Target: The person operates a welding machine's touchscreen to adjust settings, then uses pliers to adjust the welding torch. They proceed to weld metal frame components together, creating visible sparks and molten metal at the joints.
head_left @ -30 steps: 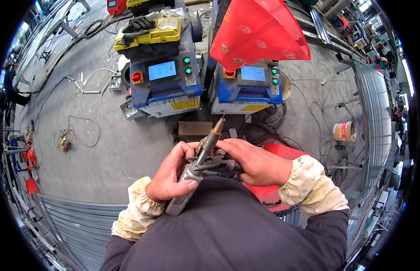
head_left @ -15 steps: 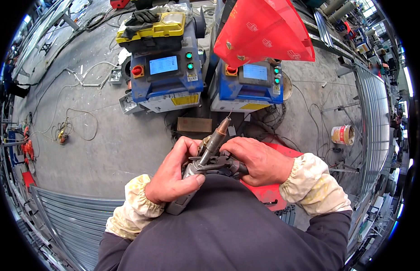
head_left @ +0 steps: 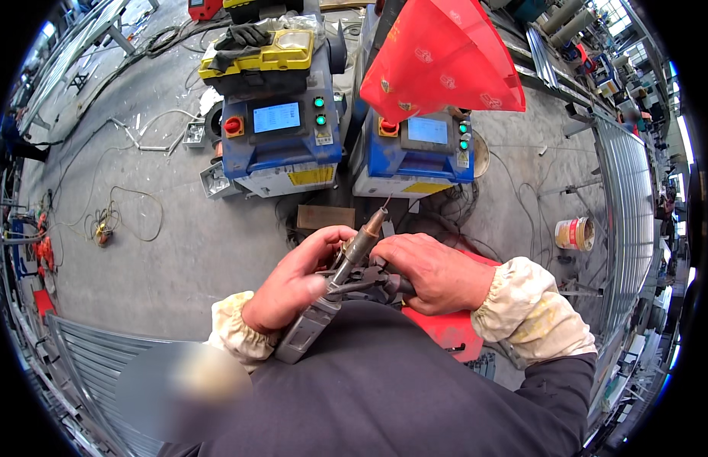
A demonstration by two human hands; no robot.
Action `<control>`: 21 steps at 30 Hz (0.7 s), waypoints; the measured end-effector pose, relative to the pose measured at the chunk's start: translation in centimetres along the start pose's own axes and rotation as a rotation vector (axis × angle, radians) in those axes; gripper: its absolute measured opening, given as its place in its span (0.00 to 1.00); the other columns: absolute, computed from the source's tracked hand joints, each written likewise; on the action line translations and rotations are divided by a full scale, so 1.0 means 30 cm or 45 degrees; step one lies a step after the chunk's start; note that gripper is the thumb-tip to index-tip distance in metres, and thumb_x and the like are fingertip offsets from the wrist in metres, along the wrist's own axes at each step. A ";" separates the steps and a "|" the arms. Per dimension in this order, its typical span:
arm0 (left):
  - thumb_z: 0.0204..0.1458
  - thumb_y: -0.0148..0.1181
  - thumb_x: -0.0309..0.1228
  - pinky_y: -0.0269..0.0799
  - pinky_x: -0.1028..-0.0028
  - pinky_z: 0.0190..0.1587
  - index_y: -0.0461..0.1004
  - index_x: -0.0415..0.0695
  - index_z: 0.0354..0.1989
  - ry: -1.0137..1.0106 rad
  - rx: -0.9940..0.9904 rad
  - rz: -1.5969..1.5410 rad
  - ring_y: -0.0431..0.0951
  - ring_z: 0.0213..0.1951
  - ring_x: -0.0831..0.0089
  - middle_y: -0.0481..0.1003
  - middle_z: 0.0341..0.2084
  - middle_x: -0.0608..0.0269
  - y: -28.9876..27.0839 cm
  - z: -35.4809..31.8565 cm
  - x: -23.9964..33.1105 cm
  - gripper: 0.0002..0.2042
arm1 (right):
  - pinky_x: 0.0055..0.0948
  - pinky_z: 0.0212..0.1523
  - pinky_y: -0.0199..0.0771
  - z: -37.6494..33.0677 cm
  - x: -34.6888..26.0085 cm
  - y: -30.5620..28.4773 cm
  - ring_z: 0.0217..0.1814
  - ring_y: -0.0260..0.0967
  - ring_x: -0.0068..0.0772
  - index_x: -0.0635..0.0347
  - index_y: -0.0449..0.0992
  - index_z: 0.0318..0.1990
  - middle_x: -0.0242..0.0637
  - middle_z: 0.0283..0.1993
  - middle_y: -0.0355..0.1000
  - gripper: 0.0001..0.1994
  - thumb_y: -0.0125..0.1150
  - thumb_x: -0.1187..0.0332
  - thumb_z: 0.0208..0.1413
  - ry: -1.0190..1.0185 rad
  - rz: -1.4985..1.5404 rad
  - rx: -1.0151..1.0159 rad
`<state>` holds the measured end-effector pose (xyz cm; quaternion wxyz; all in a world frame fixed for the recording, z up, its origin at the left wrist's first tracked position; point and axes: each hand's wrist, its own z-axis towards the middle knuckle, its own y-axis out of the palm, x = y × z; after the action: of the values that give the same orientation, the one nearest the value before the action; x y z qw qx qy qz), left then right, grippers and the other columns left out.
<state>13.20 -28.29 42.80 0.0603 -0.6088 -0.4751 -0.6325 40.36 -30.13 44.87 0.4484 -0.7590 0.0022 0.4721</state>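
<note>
A grey metal welding gun (head_left: 308, 327) with a copper-coloured nozzle (head_left: 374, 222) lies slanted against my dark-clothed lap, its tip pointing away and to the right. A thin wire sticks out past the tip. My left hand (head_left: 285, 293) is closed about the gun's left side, fingers behind the barrel, thumb over the body and slightly blurred. On the right, my right hand (head_left: 442, 270) has its fingers curled round a dark bracket-like fitting (head_left: 381, 282) beside the barrel. Those fingers partly hide the fitting. Cream sleeve covers (head_left: 522, 305) wrap both forearms.
Two blue machines (head_left: 281, 145) with lit screens stand ahead; one bears a yellow-and-black toolbox (head_left: 266, 57). A red bag (head_left: 445, 57) hangs over the other. A cardboard box (head_left: 323, 217), cables and a bucket (head_left: 573, 234) sit on the floor. Metal profiles (head_left: 624, 198) line the right.
My left thumb has shifted up along the gun, uncovering more of its grey body. The right hand keeps its grip, almost unmoved. The view has tilted slightly.
</note>
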 end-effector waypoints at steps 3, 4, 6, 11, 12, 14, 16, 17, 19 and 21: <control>0.50 0.61 0.71 0.67 0.70 0.60 0.60 0.39 0.69 0.000 0.027 -0.004 0.72 0.55 0.71 0.72 0.52 0.60 -0.002 0.015 -0.016 0.51 | 0.45 0.61 0.68 -0.003 -0.015 -0.004 0.64 0.68 0.52 0.63 0.65 0.62 0.46 0.59 0.69 0.33 0.67 0.76 0.44 0.001 -0.083 -0.009; 0.54 0.62 0.66 0.68 0.71 0.57 0.62 0.40 0.66 -0.051 0.061 -0.102 0.72 0.51 0.73 0.73 0.48 0.60 0.000 0.023 -0.016 0.44 | 0.45 0.61 0.68 -0.004 -0.023 -0.005 0.64 0.68 0.52 0.64 0.65 0.62 0.46 0.59 0.69 0.33 0.67 0.76 0.44 -0.001 -0.113 -0.012; 0.56 0.62 0.64 0.68 0.72 0.56 0.63 0.40 0.65 -0.051 -0.013 0.002 0.73 0.49 0.74 0.74 0.46 0.61 -0.021 0.058 -0.005 0.42 | 0.45 0.61 0.68 0.003 -0.038 -0.026 0.63 0.69 0.52 0.64 0.65 0.63 0.47 0.60 0.69 0.34 0.68 0.76 0.44 0.015 -0.131 -0.045; 0.62 0.61 0.53 0.70 0.74 0.51 0.73 0.38 0.54 -0.037 -0.061 -0.030 0.73 0.45 0.76 0.75 0.40 0.63 0.001 0.098 0.015 0.27 | 0.45 0.61 0.68 -0.009 -0.045 -0.017 0.62 0.69 0.53 0.65 0.65 0.62 0.47 0.59 0.69 0.34 0.68 0.76 0.43 0.016 -0.155 0.000; 0.63 0.61 0.50 0.69 0.74 0.51 0.76 0.38 0.48 -0.049 -0.043 -0.047 0.72 0.43 0.76 0.74 0.38 0.65 0.009 0.098 0.027 0.23 | 0.46 0.61 0.68 -0.012 -0.047 -0.015 0.62 0.69 0.53 0.66 0.65 0.62 0.47 0.58 0.69 0.34 0.68 0.76 0.43 0.018 -0.144 0.009; 0.62 0.61 0.50 0.68 0.74 0.50 0.77 0.38 0.47 -0.044 -0.078 -0.026 0.72 0.43 0.77 0.73 0.37 0.66 0.003 0.110 0.027 0.23 | 0.46 0.61 0.69 -0.015 -0.050 -0.011 0.61 0.68 0.54 0.66 0.66 0.61 0.48 0.57 0.69 0.34 0.68 0.76 0.43 0.034 -0.108 0.014; 0.60 0.64 0.52 0.67 0.75 0.48 0.77 0.39 0.44 -0.033 -0.077 -0.028 0.70 0.41 0.78 0.73 0.36 0.69 0.008 0.114 0.023 0.23 | 0.46 0.61 0.69 -0.014 -0.054 -0.010 0.60 0.68 0.54 0.66 0.66 0.61 0.48 0.56 0.69 0.33 0.67 0.76 0.43 0.060 -0.055 0.012; 0.59 0.65 0.52 0.66 0.76 0.47 0.77 0.40 0.43 -0.042 -0.084 -0.033 0.70 0.41 0.79 0.72 0.36 0.69 0.006 0.110 0.023 0.23 | 0.46 0.61 0.69 -0.014 -0.055 -0.008 0.59 0.68 0.55 0.66 0.66 0.61 0.48 0.55 0.69 0.33 0.67 0.76 0.42 0.059 -0.061 0.006; 0.58 0.66 0.52 0.65 0.76 0.45 0.77 0.42 0.42 -0.058 -0.101 -0.048 0.69 0.39 0.80 0.72 0.35 0.70 0.005 0.106 0.025 0.23 | 0.46 0.61 0.69 -0.015 -0.059 -0.006 0.59 0.69 0.55 0.66 0.66 0.61 0.48 0.55 0.69 0.33 0.68 0.76 0.42 0.061 -0.077 -0.007; 0.56 0.68 0.52 0.64 0.77 0.44 0.77 0.43 0.41 -0.070 -0.094 -0.060 0.68 0.39 0.81 0.72 0.35 0.71 0.011 0.100 0.031 0.22 | 0.46 0.60 0.70 -0.017 -0.057 0.006 0.58 0.69 0.55 0.66 0.66 0.60 0.48 0.54 0.69 0.33 0.68 0.76 0.41 0.062 -0.088 0.003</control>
<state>15.31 -25.97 43.16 0.0098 -0.6164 -0.4673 -0.6337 39.71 -31.31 46.05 0.4652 -0.7693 -0.0124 0.4377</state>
